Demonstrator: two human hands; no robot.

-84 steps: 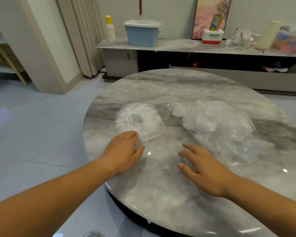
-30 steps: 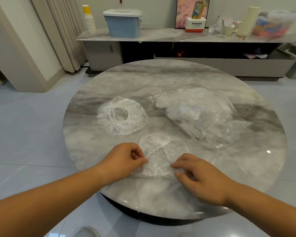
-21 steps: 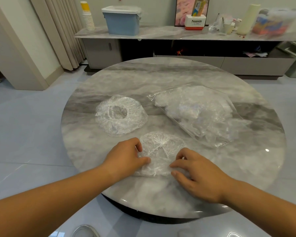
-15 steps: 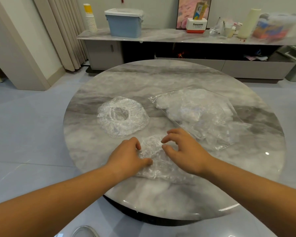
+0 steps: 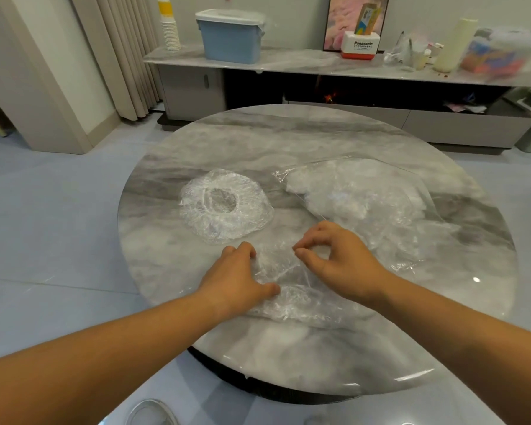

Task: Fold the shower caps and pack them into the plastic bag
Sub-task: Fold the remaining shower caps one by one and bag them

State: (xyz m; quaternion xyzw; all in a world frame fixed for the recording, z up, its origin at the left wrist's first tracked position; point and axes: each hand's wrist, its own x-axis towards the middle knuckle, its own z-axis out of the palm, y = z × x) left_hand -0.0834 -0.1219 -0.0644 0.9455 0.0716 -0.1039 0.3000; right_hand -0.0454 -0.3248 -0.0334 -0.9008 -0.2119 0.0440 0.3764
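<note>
A clear shower cap [image 5: 284, 286] lies folded over on the round marble table [image 5: 319, 142], close to the near edge. My left hand [image 5: 235, 282] holds its left side, thumb pinching the plastic. My right hand [image 5: 339, 259] pinches the cap's far edge between thumb and forefinger. A second clear shower cap [image 5: 224, 205] sits spread out, opening up, at the left middle of the table. A transparent plastic bag [image 5: 365, 197] with several white folded caps inside lies at the right, just beyond my right hand.
Behind the table runs a low marble-topped cabinet [image 5: 334, 67] with a blue lidded box [image 5: 230, 35], a stack of paper cups [image 5: 169, 27] and a Panasonic box [image 5: 360, 49]. Curtains [image 5: 126, 50] hang at the back left. Grey floor tiles surround the table.
The second cap was spread flat between my hands near the table's front. My right hand then lifted its near right edge and carried it over to the far side, folding the cap.
</note>
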